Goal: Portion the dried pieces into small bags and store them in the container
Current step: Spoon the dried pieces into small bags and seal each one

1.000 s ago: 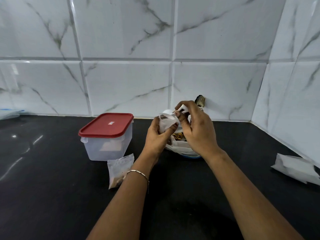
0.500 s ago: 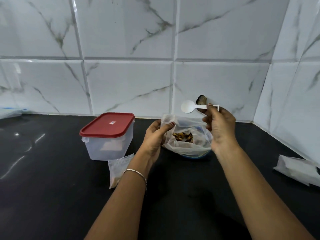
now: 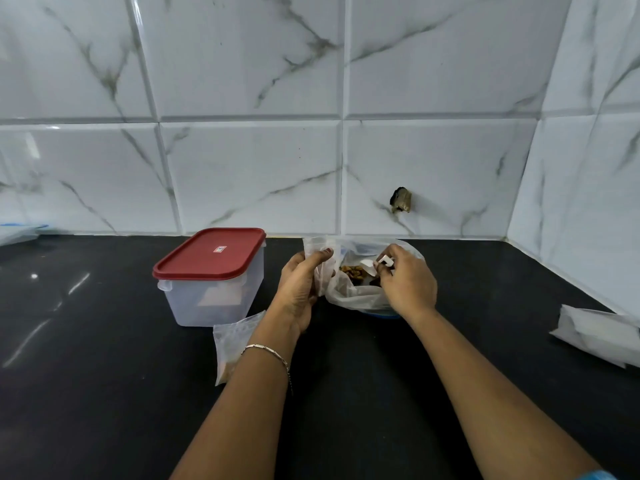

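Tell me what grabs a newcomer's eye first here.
The two hands at the centre: the right hand dips a white plastic spoon into a big clear bag of dried pieces, while the left hand holds a small bag beside it. Left of them stands a clear container with its red lid on, and a small filled bag lies before it on the black counter.

Container (image 3: 211, 282) left of large bag (image 3: 349, 292); small bag (image 3: 230, 341) before container.
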`<state>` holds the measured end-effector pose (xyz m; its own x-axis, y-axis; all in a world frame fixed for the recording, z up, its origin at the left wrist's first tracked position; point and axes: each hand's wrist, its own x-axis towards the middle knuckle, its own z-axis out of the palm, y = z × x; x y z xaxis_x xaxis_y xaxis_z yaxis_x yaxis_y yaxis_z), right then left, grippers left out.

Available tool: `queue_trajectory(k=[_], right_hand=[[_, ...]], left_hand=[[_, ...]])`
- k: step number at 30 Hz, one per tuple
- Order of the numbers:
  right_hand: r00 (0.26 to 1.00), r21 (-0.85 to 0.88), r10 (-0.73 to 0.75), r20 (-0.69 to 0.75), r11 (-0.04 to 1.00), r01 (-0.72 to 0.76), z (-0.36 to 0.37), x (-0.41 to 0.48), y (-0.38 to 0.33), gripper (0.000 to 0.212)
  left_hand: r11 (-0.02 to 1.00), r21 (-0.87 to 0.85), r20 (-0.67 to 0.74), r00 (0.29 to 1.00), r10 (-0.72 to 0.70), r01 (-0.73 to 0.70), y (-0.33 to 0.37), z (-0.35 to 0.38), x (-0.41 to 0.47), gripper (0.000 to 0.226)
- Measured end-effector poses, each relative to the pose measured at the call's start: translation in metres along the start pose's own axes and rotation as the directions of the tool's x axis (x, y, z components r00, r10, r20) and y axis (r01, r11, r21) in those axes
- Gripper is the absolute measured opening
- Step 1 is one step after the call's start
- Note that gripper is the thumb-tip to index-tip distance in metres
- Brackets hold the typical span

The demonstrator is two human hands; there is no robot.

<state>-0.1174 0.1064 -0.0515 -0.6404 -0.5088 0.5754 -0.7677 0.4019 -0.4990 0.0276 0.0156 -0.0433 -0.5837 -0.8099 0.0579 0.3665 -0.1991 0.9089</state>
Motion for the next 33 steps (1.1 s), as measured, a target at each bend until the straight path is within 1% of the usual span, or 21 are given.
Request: queue_trajectory(k=[1,3,6,10,12,14,17,20,23,25,27,29,31,33], right_hand=[[0.999,-0.024,-0.025,0.022,0.999,0.026,0.004,0.001,0.001,0.003],[0.996,-0.047,-0.046,0.082,0.998,0.050,0.010,0.002,0.002,0.008],[0.988,0.016,-0.031,0.154,0.999,0.029,0.015,0.004,0.004,0.009],[0.982,0.170,0.032,0.188,0.983,-0.064,0.018,0.007,0.001,0.006],[0.978,0.241,0.088,0.190,0.961,-0.133,0.017,0.008,-0.002,0.010],[0.963,0.274,0.163,0.213,0.936,-0.219,0.015,0.009,-0.004,0.012],[0.916,0.343,0.285,0.282,0.862,-0.374,0.012,0.011,-0.006,0.013],[0.869,0.430,0.351,0.350,0.764,-0.482,0.011,0.012,-0.006,0.014],[0.836,0.489,0.365,0.409,0.686,-0.539,0.010,0.012,-0.008,0.011],[0.811,0.495,0.387,0.440,0.649,-0.578,0.007,0.011,-0.011,0.017],[0.780,0.514,0.402,0.480,0.591,-0.622,0.003,0.010,-0.013,0.023],[0.752,0.530,0.412,0.514,0.537,-0.656,-0.001,0.007,-0.016,0.022],[0.730,0.568,0.409,0.547,0.459,-0.683,-0.001,0.006,-0.017,0.022],[0.716,0.585,0.423,0.555,0.412,-0.698,0.001,0.007,-0.017,0.020]], left_hand=[[1.000,0.000,-0.005,1.000,-0.007,0.007,-0.001,-0.001,0.000,0.025],[1.000,-0.015,-0.015,1.000,-0.014,0.014,-0.002,-0.002,0.000,0.031],[0.999,-0.026,-0.015,1.000,-0.022,0.021,-0.005,-0.002,0.000,0.034],[0.999,-0.038,0.002,0.999,-0.038,0.038,-0.006,-0.001,-0.003,0.030],[0.998,-0.036,0.011,0.999,-0.043,0.044,-0.006,-0.001,-0.004,0.030],[0.998,-0.038,0.018,0.999,-0.041,0.042,-0.006,-0.003,-0.004,0.029],[0.997,-0.060,0.042,0.998,-0.044,0.047,-0.007,-0.002,-0.004,0.029],[0.995,-0.082,0.067,0.997,-0.049,0.054,-0.008,-0.001,-0.004,0.027],[0.993,-0.108,0.111,0.993,-0.043,0.055,-0.009,-0.001,-0.004,0.023],[0.994,-0.102,0.129,0.991,-0.036,0.049,-0.010,-0.001,-0.004,0.021],[0.996,-0.078,0.135,0.990,-0.033,0.044,-0.011,-0.002,-0.004,0.023],[0.997,-0.068,0.137,0.990,-0.034,0.044,-0.012,-0.002,-0.004,0.024],[0.997,-0.064,0.141,0.989,-0.039,0.048,-0.013,-0.002,-0.003,0.024],[0.997,-0.068,0.140,0.989,-0.036,0.046,-0.012,-0.003,-0.002,0.028]])
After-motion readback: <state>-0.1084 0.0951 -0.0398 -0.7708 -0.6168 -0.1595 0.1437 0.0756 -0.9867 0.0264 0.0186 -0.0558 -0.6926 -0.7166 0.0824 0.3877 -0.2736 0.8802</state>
